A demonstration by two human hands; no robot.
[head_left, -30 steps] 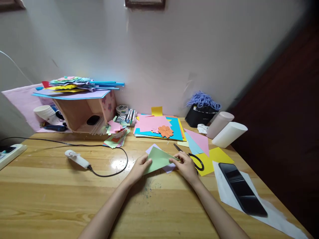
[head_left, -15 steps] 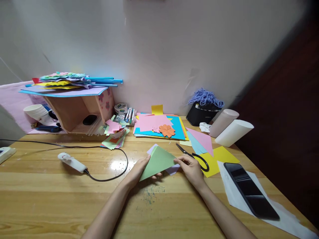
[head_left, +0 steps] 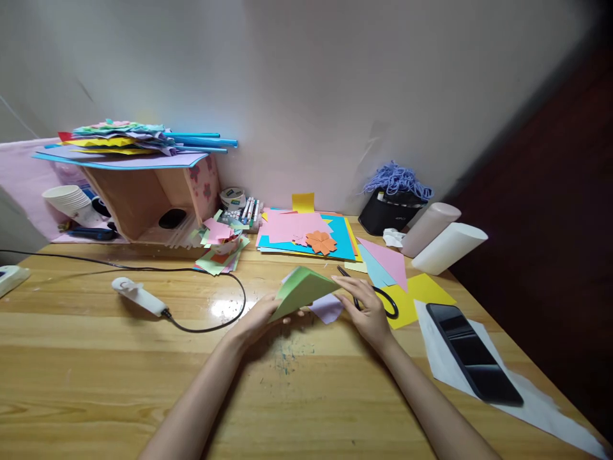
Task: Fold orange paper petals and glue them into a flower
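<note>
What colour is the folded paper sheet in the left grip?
The folded paper sheet is light green; the head view shows it best.

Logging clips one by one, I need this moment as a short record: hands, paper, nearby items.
left hand: holding folded green paper
right hand: at the paper's right corner, contact unclear
lilac paper: on wooden table, partly hidden
beside right hand: black-handled scissors, partly hidden
right side: smartphone on white sheet
back: orange paper flower on stacked coloured paper
</note>
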